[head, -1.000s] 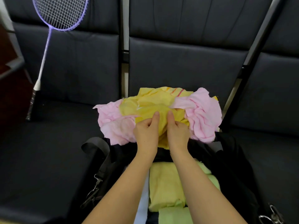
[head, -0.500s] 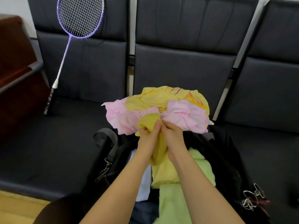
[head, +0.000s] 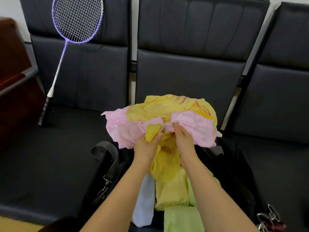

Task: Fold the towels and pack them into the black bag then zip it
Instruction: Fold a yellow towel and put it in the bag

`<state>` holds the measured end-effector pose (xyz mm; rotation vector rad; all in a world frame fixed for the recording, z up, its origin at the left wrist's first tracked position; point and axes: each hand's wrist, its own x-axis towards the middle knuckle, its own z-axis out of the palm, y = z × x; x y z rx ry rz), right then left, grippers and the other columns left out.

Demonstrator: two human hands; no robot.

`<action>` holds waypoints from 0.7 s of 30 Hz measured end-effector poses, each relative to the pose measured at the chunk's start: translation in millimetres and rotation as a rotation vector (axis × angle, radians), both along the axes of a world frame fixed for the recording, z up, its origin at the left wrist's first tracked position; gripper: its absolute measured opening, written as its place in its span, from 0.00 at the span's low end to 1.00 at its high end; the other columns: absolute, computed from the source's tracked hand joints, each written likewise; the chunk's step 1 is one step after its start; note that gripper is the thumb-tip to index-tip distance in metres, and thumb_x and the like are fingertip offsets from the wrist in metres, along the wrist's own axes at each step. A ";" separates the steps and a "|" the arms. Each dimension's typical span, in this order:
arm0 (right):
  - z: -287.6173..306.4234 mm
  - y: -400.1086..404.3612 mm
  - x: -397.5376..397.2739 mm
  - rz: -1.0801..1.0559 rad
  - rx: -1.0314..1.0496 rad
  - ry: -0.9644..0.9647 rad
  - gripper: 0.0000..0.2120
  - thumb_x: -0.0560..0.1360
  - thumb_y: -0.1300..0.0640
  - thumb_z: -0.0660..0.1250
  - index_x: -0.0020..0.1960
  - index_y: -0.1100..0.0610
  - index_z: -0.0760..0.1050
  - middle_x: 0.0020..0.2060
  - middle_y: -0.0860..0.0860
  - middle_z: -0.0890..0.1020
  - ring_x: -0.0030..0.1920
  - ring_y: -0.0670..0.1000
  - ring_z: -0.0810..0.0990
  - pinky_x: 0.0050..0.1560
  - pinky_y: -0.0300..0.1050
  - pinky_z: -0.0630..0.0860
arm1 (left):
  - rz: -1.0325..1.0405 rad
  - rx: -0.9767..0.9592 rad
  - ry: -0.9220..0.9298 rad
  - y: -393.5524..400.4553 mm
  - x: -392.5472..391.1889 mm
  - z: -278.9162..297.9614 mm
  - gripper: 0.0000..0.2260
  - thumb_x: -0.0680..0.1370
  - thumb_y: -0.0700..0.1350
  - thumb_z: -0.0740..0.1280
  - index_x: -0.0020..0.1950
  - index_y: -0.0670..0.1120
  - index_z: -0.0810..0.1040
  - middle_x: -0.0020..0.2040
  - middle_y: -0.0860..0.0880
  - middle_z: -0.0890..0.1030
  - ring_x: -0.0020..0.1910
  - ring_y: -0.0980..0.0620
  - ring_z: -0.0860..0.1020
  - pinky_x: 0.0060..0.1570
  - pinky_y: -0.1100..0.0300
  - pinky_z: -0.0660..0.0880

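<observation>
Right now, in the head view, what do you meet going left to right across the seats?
Purple badminton racket → black bag's grey strap → left hand gripping yellow towel → right hand on pink towel → metal clips.

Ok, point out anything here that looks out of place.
The pink towel and yellow towel sit crumpled in a heap above the black bag, unfolded. A purple badminton racket leans against the seats.
</observation>
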<state>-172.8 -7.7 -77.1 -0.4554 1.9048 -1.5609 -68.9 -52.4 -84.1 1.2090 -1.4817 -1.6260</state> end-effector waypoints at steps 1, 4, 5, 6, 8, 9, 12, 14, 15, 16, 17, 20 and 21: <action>-0.2 -9.1 -6.2 -0.009 0.031 0.030 0.11 0.83 0.47 0.56 0.58 0.50 0.72 0.52 0.47 0.75 0.55 0.50 0.74 0.61 0.49 0.72 | 0.001 -0.002 0.012 -5.9 -1.2 0.0 0.02 0.76 0.50 0.70 0.47 0.57 0.79 0.47 0.53 0.82 0.54 0.49 0.80 0.59 0.48 0.76; 3.6 -39.6 -28.6 0.019 0.068 0.158 0.14 0.83 0.49 0.54 0.63 0.55 0.70 0.57 0.52 0.75 0.60 0.55 0.72 0.62 0.50 0.68 | -0.006 -0.032 0.038 -20.8 -5.1 3.7 0.04 0.76 0.48 0.69 0.46 0.58 0.78 0.47 0.55 0.82 0.53 0.50 0.80 0.58 0.50 0.76; 7.6 -49.8 -37.9 0.020 0.093 0.209 0.19 0.83 0.48 0.54 0.70 0.55 0.66 0.63 0.53 0.73 0.65 0.55 0.70 0.67 0.50 0.65 | -0.011 -0.046 0.043 -25.7 -4.7 4.9 0.05 0.77 0.48 0.69 0.46 0.58 0.77 0.46 0.56 0.81 0.53 0.50 0.80 0.58 0.50 0.76; 13.4 -57.7 -47.1 0.003 0.127 0.259 0.23 0.82 0.46 0.54 0.76 0.53 0.60 0.69 0.53 0.69 0.70 0.55 0.67 0.70 0.51 0.63 | -0.010 -0.052 0.050 -29.3 -3.2 6.5 0.05 0.77 0.48 0.69 0.45 0.59 0.77 0.46 0.57 0.81 0.52 0.51 0.79 0.58 0.50 0.76; 24.3 -69.4 -61.0 0.017 0.137 0.306 0.27 0.82 0.44 0.53 0.79 0.48 0.53 0.75 0.51 0.63 0.73 0.54 0.63 0.73 0.53 0.62 | 0.010 -0.053 0.063 -35.3 2.2 6.3 0.05 0.77 0.49 0.68 0.45 0.60 0.77 0.46 0.58 0.81 0.52 0.52 0.79 0.58 0.51 0.76; 29.1 -71.8 -62.8 0.061 0.126 0.300 0.26 0.82 0.43 0.52 0.78 0.47 0.53 0.75 0.50 0.64 0.74 0.54 0.63 0.73 0.55 0.63 | 0.021 -0.054 0.077 -36.5 4.5 6.7 0.05 0.77 0.49 0.68 0.46 0.60 0.77 0.47 0.58 0.82 0.53 0.53 0.80 0.58 0.51 0.76; 30.4 -70.6 -40.0 0.250 0.140 0.223 0.25 0.82 0.40 0.49 0.67 0.52 0.74 0.59 0.51 0.80 0.63 0.53 0.76 0.64 0.47 0.69 | 0.072 -0.054 0.108 -35.1 8.3 9.2 0.04 0.78 0.49 0.68 0.47 0.59 0.78 0.50 0.55 0.83 0.54 0.52 0.80 0.59 0.49 0.76; 23.7 -63.8 -16.6 0.312 0.194 0.254 0.27 0.82 0.40 0.48 0.59 0.55 0.80 0.50 0.50 0.80 0.55 0.51 0.77 0.58 0.44 0.69 | 0.101 -0.070 0.128 -31.7 8.2 18.3 0.05 0.78 0.48 0.67 0.46 0.59 0.78 0.49 0.56 0.82 0.53 0.52 0.80 0.58 0.50 0.76; 19.0 -57.3 -8.9 0.309 0.205 0.283 0.27 0.82 0.40 0.49 0.59 0.56 0.79 0.51 0.50 0.79 0.55 0.51 0.76 0.59 0.44 0.68 | 0.106 -0.084 0.136 -28.2 8.7 25.8 0.06 0.78 0.47 0.67 0.45 0.60 0.77 0.47 0.58 0.81 0.51 0.53 0.80 0.57 0.51 0.77; 15.2 -50.2 -3.4 0.295 0.204 0.296 0.27 0.82 0.40 0.50 0.62 0.57 0.78 0.54 0.50 0.79 0.56 0.52 0.75 0.61 0.43 0.68 | 0.112 -0.102 0.140 -26.4 9.9 31.7 0.07 0.78 0.47 0.67 0.45 0.60 0.77 0.47 0.58 0.81 0.51 0.54 0.80 0.57 0.51 0.76; 14.8 -40.5 1.5 0.278 0.200 0.290 0.27 0.82 0.40 0.51 0.65 0.58 0.75 0.58 0.52 0.78 0.58 0.52 0.75 0.61 0.43 0.67 | 0.119 -0.129 0.137 -22.7 13.2 40.0 0.07 0.78 0.47 0.67 0.45 0.60 0.76 0.47 0.58 0.80 0.52 0.53 0.80 0.58 0.51 0.76; 21.2 -19.8 9.9 0.184 0.171 0.299 0.27 0.82 0.42 0.52 0.66 0.61 0.73 0.55 0.56 0.79 0.55 0.55 0.75 0.55 0.42 0.67 | 0.129 -0.196 0.133 -15.3 24.0 57.9 0.06 0.79 0.47 0.66 0.47 0.60 0.75 0.50 0.54 0.80 0.55 0.48 0.79 0.60 0.46 0.75; 28.8 -16.4 12.0 0.132 0.171 0.314 0.26 0.82 0.42 0.52 0.63 0.62 0.76 0.51 0.57 0.80 0.51 0.55 0.75 0.52 0.43 0.68 | 0.115 -0.214 0.113 -12.3 27.5 63.0 0.05 0.79 0.47 0.66 0.48 0.58 0.76 0.50 0.51 0.80 0.55 0.46 0.79 0.60 0.44 0.74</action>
